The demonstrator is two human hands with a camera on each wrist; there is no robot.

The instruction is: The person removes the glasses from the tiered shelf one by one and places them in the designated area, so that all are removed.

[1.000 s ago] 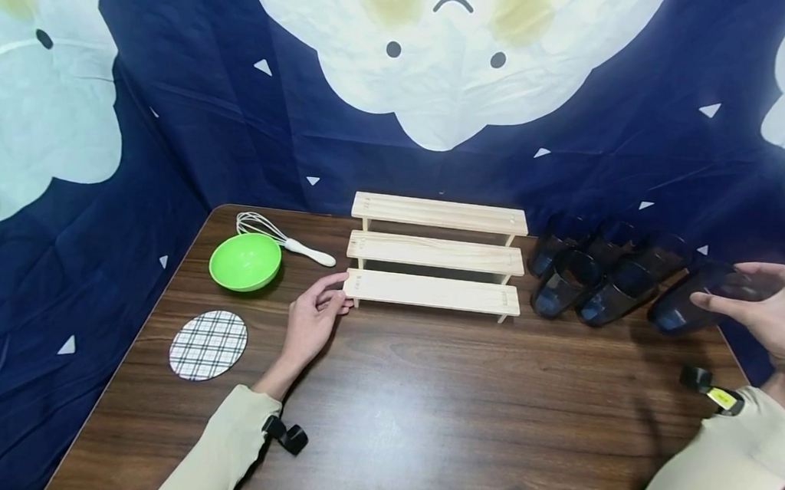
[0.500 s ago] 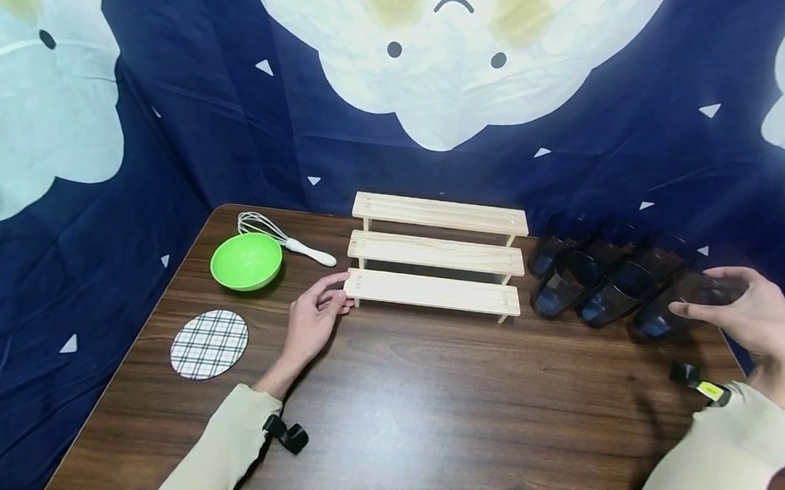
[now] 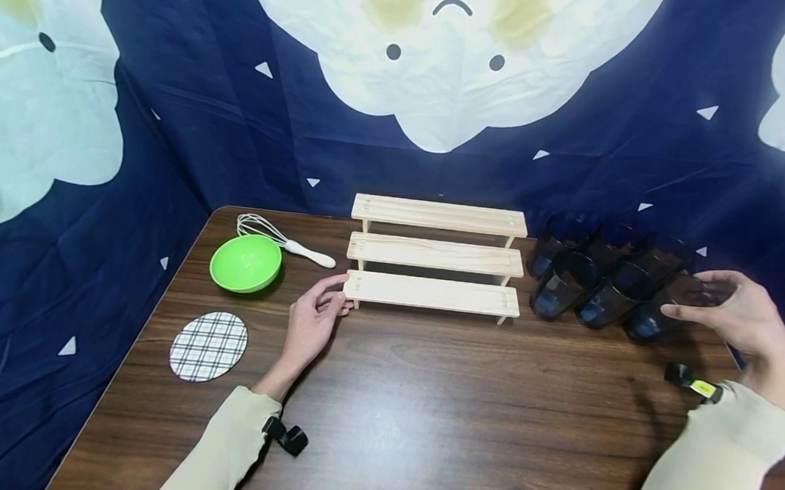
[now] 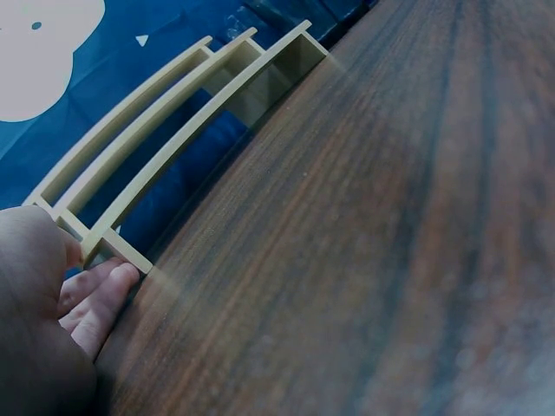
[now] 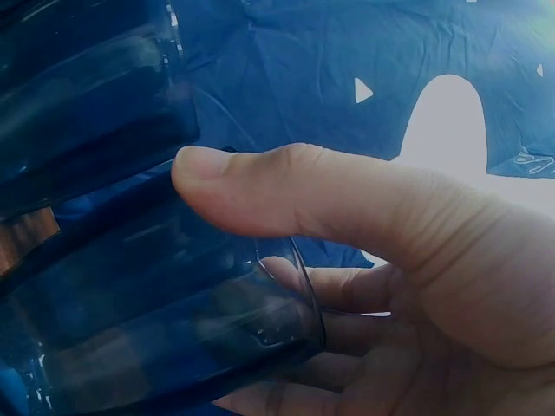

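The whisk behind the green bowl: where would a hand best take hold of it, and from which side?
By the white handle, coming from above on its right end. The whisk lies flat on the table, wire loops pointing left behind the green bowl, so the handle end is likely the free, solid part.

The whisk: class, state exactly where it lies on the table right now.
In the head view the whisk lies at the table's far left, just behind the green bowl and left of the wooden stepped rack.
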